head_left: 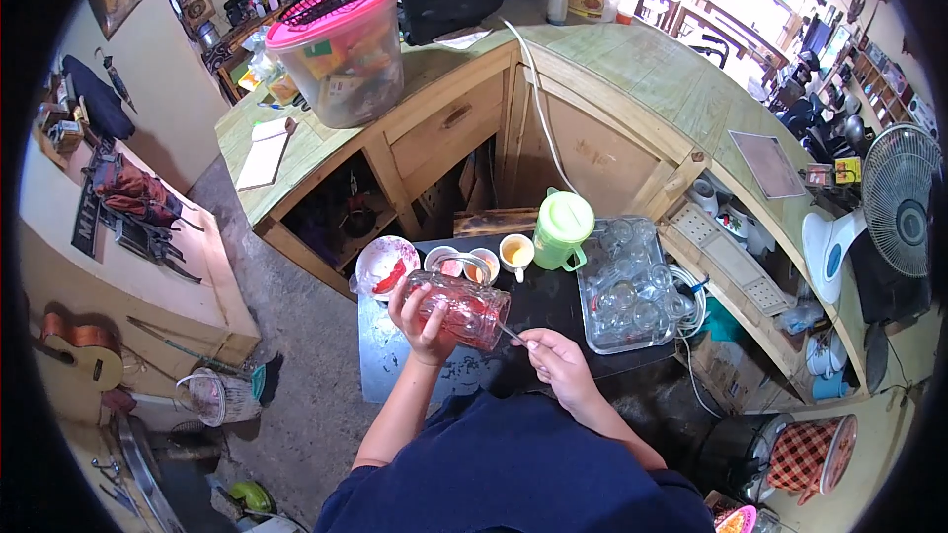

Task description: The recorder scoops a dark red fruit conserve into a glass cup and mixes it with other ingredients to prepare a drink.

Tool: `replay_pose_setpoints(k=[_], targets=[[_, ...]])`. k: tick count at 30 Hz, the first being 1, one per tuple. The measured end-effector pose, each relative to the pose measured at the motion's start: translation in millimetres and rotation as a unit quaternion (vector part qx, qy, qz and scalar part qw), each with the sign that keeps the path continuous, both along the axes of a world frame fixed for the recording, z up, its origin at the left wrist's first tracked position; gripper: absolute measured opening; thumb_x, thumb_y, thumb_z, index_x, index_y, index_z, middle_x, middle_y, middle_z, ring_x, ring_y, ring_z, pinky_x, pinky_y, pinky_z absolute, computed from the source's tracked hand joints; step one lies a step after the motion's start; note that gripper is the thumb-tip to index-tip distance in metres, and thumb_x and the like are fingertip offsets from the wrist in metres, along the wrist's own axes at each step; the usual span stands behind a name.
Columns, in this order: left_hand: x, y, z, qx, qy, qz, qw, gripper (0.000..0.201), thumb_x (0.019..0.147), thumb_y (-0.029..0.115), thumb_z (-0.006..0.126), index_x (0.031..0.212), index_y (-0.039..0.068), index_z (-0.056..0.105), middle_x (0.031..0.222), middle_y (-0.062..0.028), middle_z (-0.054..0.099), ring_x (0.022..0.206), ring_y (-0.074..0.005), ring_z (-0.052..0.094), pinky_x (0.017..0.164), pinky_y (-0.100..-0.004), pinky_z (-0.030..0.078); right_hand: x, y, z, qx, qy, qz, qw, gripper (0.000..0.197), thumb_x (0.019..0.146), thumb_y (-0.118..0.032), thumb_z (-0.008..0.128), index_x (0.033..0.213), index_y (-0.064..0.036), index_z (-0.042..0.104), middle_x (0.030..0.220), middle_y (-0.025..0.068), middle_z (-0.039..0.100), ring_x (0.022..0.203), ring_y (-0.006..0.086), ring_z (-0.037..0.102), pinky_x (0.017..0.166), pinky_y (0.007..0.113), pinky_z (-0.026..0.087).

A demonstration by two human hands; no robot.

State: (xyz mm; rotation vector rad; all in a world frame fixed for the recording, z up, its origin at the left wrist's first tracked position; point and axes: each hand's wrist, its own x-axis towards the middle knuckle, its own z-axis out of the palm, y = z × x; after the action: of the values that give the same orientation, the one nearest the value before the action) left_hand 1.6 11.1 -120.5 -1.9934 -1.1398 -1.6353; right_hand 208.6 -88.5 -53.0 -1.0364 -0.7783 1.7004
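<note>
Closest to us, our right hand (pixel 555 363) is pinching the handle of a thin metal utensil (pixel 512 335) between narrowed fingers; the jar is hiding its far end, so we are not seeing its shape. Our left hand (pixel 425 328) is wrapping around a clear glass jar (pixel 478 314) showing red inside. We are probably keeping the jar tipped nearly on its side, its open end facing right, because that is giving the utensil a straight way in, while the broad left grip is likely steadying the smooth glass. The jar is thus sitting in our left hand, just up and left of the right one, over the low bench (pixel 387 375). Just beyond it, a bowl (pixel 375 255) is holding something red, and a mug (pixel 510 266) is holding yellowish liquid; we are judging that they are standing there for easy reach. A green pitcher (pixel 563 227) is standing beside the mug, and to its right a clear tray (pixel 604 344) is gathering glasses (pixel 632 288), perhaps against rolling. Farther off, the wooden bench (pixel 642 69) is carrying a pink-lidded container (pixel 346 79), and a fan (pixel 904 197) is standing at the right.
</note>
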Motion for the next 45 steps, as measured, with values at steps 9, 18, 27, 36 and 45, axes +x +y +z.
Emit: replay_pose_setpoints(k=[9,18,27,36,45], targets=[[4.9,0.7,4.0,-0.08,-0.055,-0.068,0.993,0.078,0.061,0.02,0.089,0.126,0.019,0.044,0.127,-0.0155,0.047,0.121,-0.0376,0.048,0.102,-0.0505,0.041,-5.4,-1.5,3.3,0.104,-0.127,-0.012,0.986,0.019,0.099,-0.009,0.052,0.11,0.0008,0.063,0.073,-0.0064,0.048,0.059,0.0005,0.038,0.051,0.018,0.029],[-4.2,0.3,-8.4,-0.294,-0.14,-0.17,0.93,0.1,0.052,0.024,0.096,0.133,0.006,0.039,0.125,-0.0111,0.048,0.115,-0.0241,0.054,0.1,-0.0375,0.044,17.0,9.8,67.5,0.269,-0.417,-0.04,0.867,0.014,0.091,-0.009,0.06,0.101,-0.0019,0.068,0.087,0.0124,0.067,0.068,0.0202,0.064,0.059,0.029,0.047],[-10.7,-7.3,43.0,-0.303,-0.037,-0.142,0.942,0.089,0.048,0.029,0.094,0.123,0.01,0.051,0.117,-0.0116,0.057,0.108,-0.0334,0.054,0.093,-0.0433,0.045,25.0,36.5,129.3,0.393,-0.662,0.059,0.636,0.012,0.082,-0.013,0.065,0.092,-0.0078,0.069,0.084,0.0067,0.057,0.076,0.0236,0.063,0.062,0.037,0.05],[-4.3,-13.8,62.6,-0.328,0.034,-0.155,0.931,0.088,0.045,0.032,0.094,0.121,0.009,0.055,0.117,-0.0121,0.057,0.109,-0.0351,0.052,0.095,-0.0456,0.043,-7.9,73.7,105.5,0.526,-0.667,0.132,0.511,0.01,0.076,-0.013,0.061,0.082,-0.0055,0.064,0.081,0.0077,0.057,0.075,0.0228,0.064,0.061,0.037,0.051],[-11.6,-14.4,63.3,-0.344,0.034,-0.163,0.924,0.089,0.044,0.031,0.093,0.121,0.009,0.055,0.118,-0.0121,0.057,0.11,-0.035,0.052,0.095,-0.0457,0.043,-0.6,70.7,107.2,0.477,-0.705,0.2,0.486,0.013,0.077,-0.011,0.061,0.087,-0.0053,0.068,0.083,0.0088,0.059,0.076,0.0226,0.067,0.059,0.036,0.054]])
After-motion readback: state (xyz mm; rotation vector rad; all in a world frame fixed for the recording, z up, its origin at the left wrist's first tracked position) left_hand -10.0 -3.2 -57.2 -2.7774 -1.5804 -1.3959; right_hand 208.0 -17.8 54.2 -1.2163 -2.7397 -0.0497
